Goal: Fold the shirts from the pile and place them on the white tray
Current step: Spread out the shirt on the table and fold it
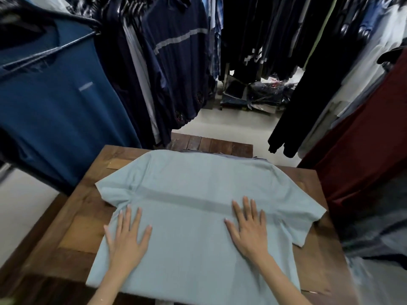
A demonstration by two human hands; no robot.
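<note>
smoothing looks like the step in hand: the pale blue shirt [198,183] lies spread flat on the wooden worktop [77,227], collar end away, sleeves out to both sides. left hand [127,238] and right hand [250,230] rest palm-down on its lower half, fingers [246,205] straight and splayed, gripping nothing. no fold seems made yet. next, by my judgement, one sleeve and side need pinching and turning inward. no white tray shows.

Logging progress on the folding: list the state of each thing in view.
light blue shirt: spread flat on the wooden table, sleeves out, unfolded.
left hand: open, pressed flat on the shirt.
right hand: open, pressed flat on the shirt.
hanging clothes: on hangers around the table.
</note>
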